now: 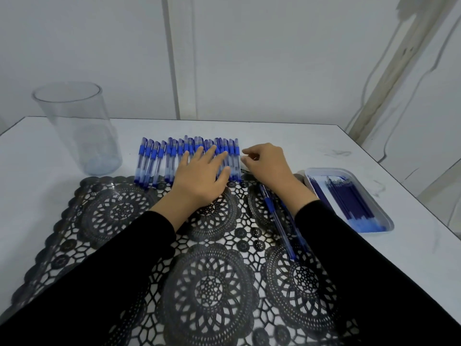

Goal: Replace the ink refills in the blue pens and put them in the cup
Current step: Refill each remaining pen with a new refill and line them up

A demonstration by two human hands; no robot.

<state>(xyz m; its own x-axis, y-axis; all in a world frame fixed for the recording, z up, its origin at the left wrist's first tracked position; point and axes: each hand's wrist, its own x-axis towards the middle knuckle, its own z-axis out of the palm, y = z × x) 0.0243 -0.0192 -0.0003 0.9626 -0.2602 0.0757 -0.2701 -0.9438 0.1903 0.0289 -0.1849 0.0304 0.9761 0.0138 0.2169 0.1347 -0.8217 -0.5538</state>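
Note:
Several blue pens lie side by side in a row at the far edge of the black lace mat. My left hand lies flat on the right part of the row, fingers straight and spread. My right hand sits just right of the row with fingers curled; whether it pinches anything is unclear. A clear plastic cup stands upright at the far left, with no pens in it. A white tray at the right holds several blue refills. One blue pen lies on the mat beside my right forearm.
The white table stands against a white wall; its right edge runs diagonally past the tray. Bare tabletop lies between the cup and the pens and behind the row.

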